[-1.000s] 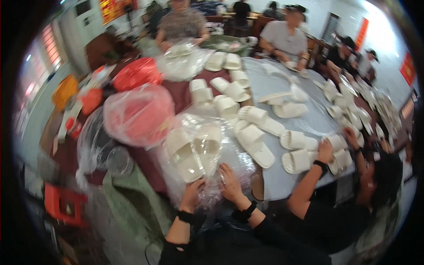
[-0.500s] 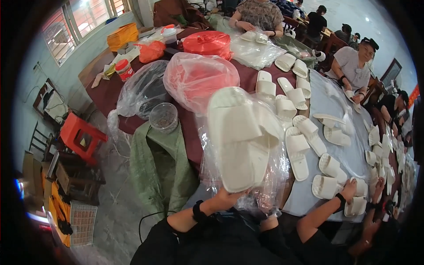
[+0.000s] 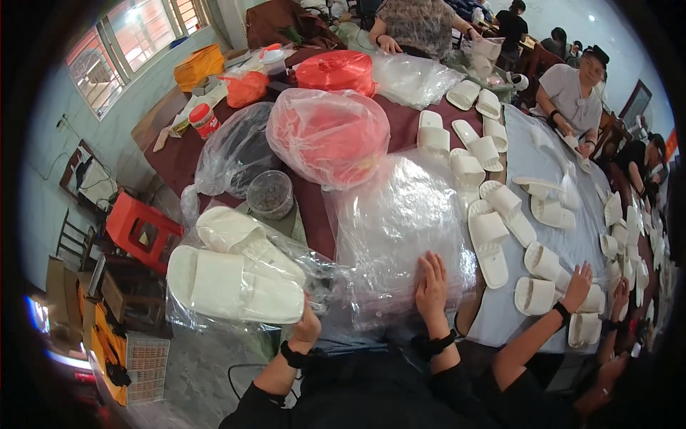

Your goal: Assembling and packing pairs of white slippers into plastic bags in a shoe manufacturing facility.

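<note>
A pair of white slippers [image 3: 225,275] lies inside a clear plastic bag, held out to the left past the table's edge. My left hand [image 3: 309,325] is closed on the bag's right end, close to the slipper soles; some of its fingers are hidden. My right hand [image 3: 431,287] rests with fingers stretched out on the near part of a stack of clear plastic bags [image 3: 393,222]. Several loose white slippers [image 3: 488,239] lie to the right of that stack.
A bagged red roll [image 3: 325,136], a clear tub [image 3: 269,194] and a red-lidded jar [image 3: 204,120] stand on the table. A red stool [image 3: 143,227] is at the left. Beside me on the right, another person's hand [image 3: 577,286] reaches over slippers.
The slippers have moved from in front of me to the left, now lying flatter in their bag. My right hand has come onto the bag stack. The person opposite has moved slippers aside.
</note>
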A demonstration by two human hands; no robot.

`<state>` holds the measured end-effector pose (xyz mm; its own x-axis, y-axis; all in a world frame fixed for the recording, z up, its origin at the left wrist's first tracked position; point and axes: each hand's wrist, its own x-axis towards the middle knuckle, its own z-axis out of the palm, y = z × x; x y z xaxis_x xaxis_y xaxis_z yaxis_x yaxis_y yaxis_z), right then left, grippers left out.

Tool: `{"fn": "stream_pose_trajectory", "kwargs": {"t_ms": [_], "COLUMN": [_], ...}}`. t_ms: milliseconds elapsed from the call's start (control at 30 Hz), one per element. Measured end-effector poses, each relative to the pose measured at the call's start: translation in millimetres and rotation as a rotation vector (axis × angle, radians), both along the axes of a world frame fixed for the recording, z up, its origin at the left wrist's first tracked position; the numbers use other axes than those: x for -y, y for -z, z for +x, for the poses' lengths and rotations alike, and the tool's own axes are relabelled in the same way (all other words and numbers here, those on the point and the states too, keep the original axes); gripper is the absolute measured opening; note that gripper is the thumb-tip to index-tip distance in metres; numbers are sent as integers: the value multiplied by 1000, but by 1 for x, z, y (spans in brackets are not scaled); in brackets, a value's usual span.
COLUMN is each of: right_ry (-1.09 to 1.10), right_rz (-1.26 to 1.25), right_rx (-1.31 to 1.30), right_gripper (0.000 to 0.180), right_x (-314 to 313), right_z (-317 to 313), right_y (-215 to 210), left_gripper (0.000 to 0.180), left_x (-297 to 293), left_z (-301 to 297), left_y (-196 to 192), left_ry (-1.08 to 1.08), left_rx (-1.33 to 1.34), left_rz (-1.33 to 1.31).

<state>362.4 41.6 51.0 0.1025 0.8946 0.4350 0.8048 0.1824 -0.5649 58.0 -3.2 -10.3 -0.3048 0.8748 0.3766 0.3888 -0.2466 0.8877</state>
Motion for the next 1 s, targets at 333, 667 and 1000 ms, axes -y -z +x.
{"fn": "stream_pose_trajectory", "kwargs": {"t_ms": [333,667,1000], "right_ry": [-13,-2,-11], "right_rz": [9,-3,4], "right_rx": [-3,9,5], "right_gripper": [41,40,41], "right_x": [0,0,-2], "right_z": [1,3,-1], "right_y": [0,0,2], "left_gripper": [26,57,93], "left_x": [12,-36,-104], "left_z": [-28,-66,-131], "left_y": [19,-3,22], "left_ry": [-157,-50,-175], "left_rx": [-102,-116,192], "left_rz": [-120,-686,-749]}}
